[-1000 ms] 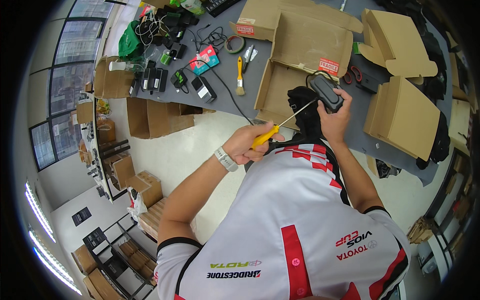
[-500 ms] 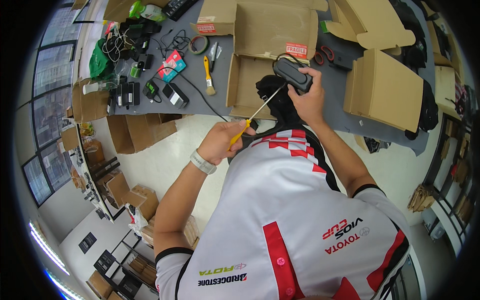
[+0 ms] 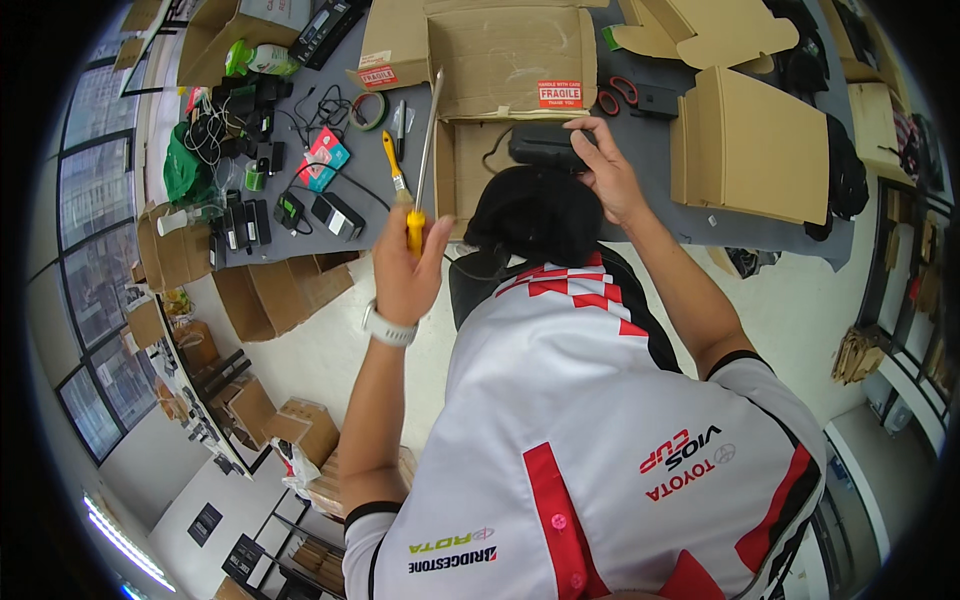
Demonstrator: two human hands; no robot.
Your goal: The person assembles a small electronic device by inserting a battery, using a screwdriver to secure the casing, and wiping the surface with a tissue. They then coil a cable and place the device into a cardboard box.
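Note:
A screwdriver with a yellow handle (image 3: 415, 228) and a long metal shaft stands in my left hand (image 3: 403, 272), its tip pointing away from me. The shaft passes in front of the open cardboard box, apart from the black device. My right hand (image 3: 612, 175) grips the right end of that oblong black device (image 3: 545, 147), which has a thin black cable at its left side. Just nearer to me, a rounded black soft-looking thing (image 3: 535, 212) covers part of the box's front; what it is I cannot tell. The device's underside is hidden.
The open cardboard box (image 3: 510, 60) stands on the grey table (image 3: 655, 180). A paintbrush (image 3: 393, 160), a marker (image 3: 401, 130), a tape roll (image 3: 368, 110) and black adapters (image 3: 338, 215) lie left. Red-handled scissors (image 3: 618, 95) and another carton (image 3: 757, 145) are right.
My left hand has moved left, and the screwdriver has swung from the device to point away from me. The device has turned in my right hand. The black soft thing shows more fully.

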